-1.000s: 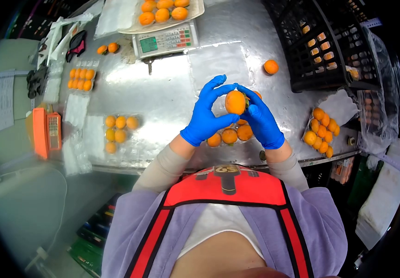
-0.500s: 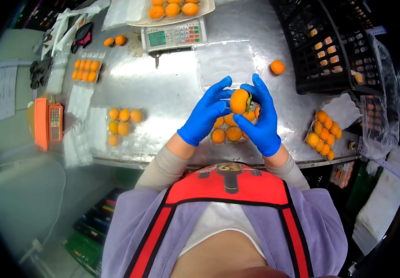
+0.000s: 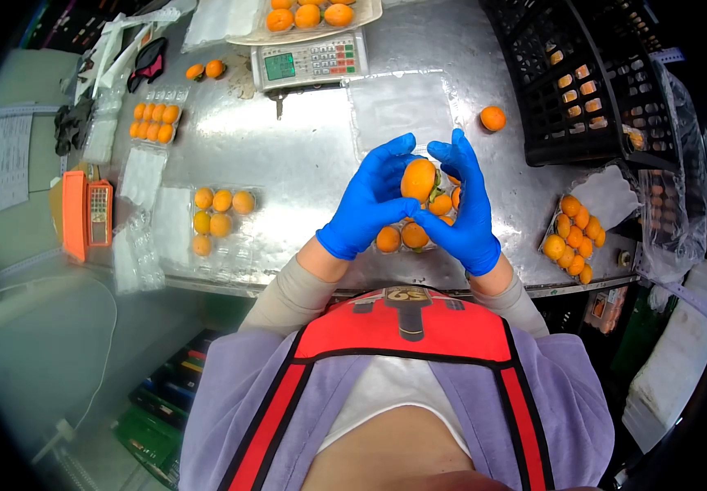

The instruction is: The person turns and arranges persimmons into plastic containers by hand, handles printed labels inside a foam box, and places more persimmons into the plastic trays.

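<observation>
My left hand, in a blue glove, curls around the left side of an orange fruit with a green leafy stem end. My right hand, gloved alike, cups the other side, its fingertips by the top of the fruit. Both thumbs come together just below it. The leafy end faces my right palm. Beneath my hands lies a clear plastic tray with several orange fruits, partly covered by the gloves. A flat clear plastic tray lies just beyond them.
A digital scale carries a dish of fruit. One loose fruit lies near a black crate. Fruit-holding trays stand at left, far left and right. An orange device sits at the left edge.
The held fruit has shifted slightly left and turned, its leafy end now lower. My thumbs have come together below it, and my right fingers have moved slightly away from it.
</observation>
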### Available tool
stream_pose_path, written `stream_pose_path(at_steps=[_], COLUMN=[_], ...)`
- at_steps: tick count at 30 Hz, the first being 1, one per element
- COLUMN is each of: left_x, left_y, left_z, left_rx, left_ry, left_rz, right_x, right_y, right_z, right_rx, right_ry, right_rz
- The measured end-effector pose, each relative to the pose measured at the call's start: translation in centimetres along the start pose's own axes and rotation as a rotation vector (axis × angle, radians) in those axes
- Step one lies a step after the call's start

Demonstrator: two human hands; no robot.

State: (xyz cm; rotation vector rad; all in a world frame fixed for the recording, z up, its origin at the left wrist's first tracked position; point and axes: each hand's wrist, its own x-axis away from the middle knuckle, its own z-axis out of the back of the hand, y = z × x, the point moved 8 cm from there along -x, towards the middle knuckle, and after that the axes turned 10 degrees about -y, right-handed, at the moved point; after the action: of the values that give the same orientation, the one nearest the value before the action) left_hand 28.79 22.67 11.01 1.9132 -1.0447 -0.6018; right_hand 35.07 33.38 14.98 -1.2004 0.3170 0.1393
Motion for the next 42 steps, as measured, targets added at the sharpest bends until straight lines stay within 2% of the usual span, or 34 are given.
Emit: stream_pose_path(at_steps=[2, 4, 8, 10, 13, 16, 20, 22, 23, 25, 28, 35, 37, 38, 42], left_x=[0.0, 0.1, 0.2, 0.2, 0.1, 0.0, -0.3, -0.4, -0.3, -0.4, -0.6, -0.7, -0.6, -0.6, -0.4], left_y=[0.2, 0.8, 1.2, 2.3, 2.0, 2.2, 2.1, 1.4, 1.2, 0.5, 0.6, -0.9, 0.0, -0.1, 0.6], left_z=[0.3, 0.5, 0.9, 0.4, 0.4, 0.3, 0.5, 1.1, 1.1, 1.3, 0.9, 0.7, 0.9, 0.9, 1.1], left_rx=[-0.017, -0.24, -0.428, -0.602, -0.738, -0.847, -0.844, -0.634, -0.633, -0.306, -0.185, -0.139, -0.249, -0.249, -0.372], left_ry=[0.021, 0.009, 0.007, 0.029, 0.003, -0.02, -0.033, -0.065, -0.065, -0.056, -0.04, -0.017, 0.016, 0.016, 0.04], left_rz=[-0.033, -0.109, -0.168, -0.245, -0.194, -0.226, -0.158, -0.149, -0.147, -0.053, -0.005, 0.045, -0.058, -0.057, -0.117], right_x=[0.0, 0.2, 0.2, 0.2, 0.2, 0.3, -0.1, -0.1, -0.1, -0.2, -0.3, 0.0, -0.1, -0.1, -0.7], right_y=[0.4, 2.3, 3.4, 3.2, 3.5, 3.6, 3.3, 3.0, 3.0, 2.7, 2.3, 1.4, 0.7, 0.6, 1.0], right_z=[0.4, 0.5, -0.2, -1.3, -1.9, -1.7, -1.0, -0.5, -0.6, -0.5, -0.4, -1.0, -0.9, -0.7, -0.1], right_rx=[-0.073, -0.314, -0.425, -0.705, -0.727, -0.693, -0.543, -0.426, -0.426, -0.42, -0.333, -0.096, 0.062, 0.061, -0.306], right_ry=[0.035, 0.035, -0.031, -0.059, -0.088, -0.056, -0.035, -0.011, -0.01, 0.012, 0.012, -0.012, -0.028, -0.027, -0.043], right_rz=[-0.03, -0.132, -0.21, -0.299, -0.351, -0.343, -0.243, -0.207, -0.209, -0.191, -0.14, -0.012, 0.053, 0.053, -0.023])
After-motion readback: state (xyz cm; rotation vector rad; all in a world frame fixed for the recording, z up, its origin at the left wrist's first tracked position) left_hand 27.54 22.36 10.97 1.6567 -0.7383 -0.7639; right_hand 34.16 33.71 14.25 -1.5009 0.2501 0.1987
